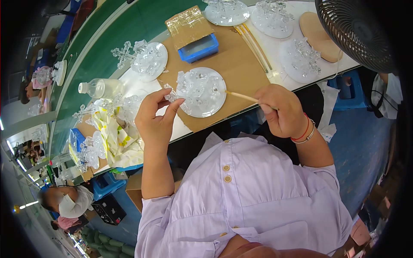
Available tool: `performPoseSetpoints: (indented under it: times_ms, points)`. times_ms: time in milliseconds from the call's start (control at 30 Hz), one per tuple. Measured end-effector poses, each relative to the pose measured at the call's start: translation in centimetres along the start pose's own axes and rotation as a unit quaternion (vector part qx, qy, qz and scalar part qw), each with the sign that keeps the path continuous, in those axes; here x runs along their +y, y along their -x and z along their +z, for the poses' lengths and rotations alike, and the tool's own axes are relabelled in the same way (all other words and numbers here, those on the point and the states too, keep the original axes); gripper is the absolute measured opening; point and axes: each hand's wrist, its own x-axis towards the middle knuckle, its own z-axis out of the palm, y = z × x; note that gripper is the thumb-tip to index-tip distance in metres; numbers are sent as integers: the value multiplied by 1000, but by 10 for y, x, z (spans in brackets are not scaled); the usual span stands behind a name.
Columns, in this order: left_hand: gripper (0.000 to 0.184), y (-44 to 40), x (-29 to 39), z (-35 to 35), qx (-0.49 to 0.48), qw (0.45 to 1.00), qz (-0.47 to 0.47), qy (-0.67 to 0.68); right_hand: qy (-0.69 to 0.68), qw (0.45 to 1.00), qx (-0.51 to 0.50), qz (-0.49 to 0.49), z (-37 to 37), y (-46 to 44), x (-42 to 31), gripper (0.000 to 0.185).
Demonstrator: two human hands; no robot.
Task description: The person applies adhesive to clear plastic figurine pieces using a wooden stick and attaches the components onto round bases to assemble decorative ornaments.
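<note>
A white round disc [211,109] lies on brown cardboard, carrying a cluster of clear, crystal-like pieces [193,88]. At its left edge, the thumb and forefinger of my left hand [155,114] pinch a small clear ornament part [171,93]. Whether that part is joined to the cluster I cannot tell. To the right, my right hand [279,109] is closed round a thin brush [243,96] with a light wooden handle. The brush's tip points left and reaches the disc's right edge; I cannot tell if it touches.
A blue tray [198,51] stands behind the disc, partly under a taped cardboard flap [189,26]. Several thin brushes [254,47] lie to its right. Nearby are a clear bottle [101,88], more ornament discs [161,62], crumpled packaging [114,133] and a black fan [361,32].
</note>
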Motion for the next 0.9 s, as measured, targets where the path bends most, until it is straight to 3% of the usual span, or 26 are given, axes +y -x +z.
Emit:
performPoseSetpoints:
  times_ms: [233,900]
  points:
    - [35,1,8,18,24,996,74,-50,23,1000,4,17,-4,3,5,10]
    - [33,-5,2,5,-44,991,123,-15,9,998,-60,-3,9,-1,-4,15]
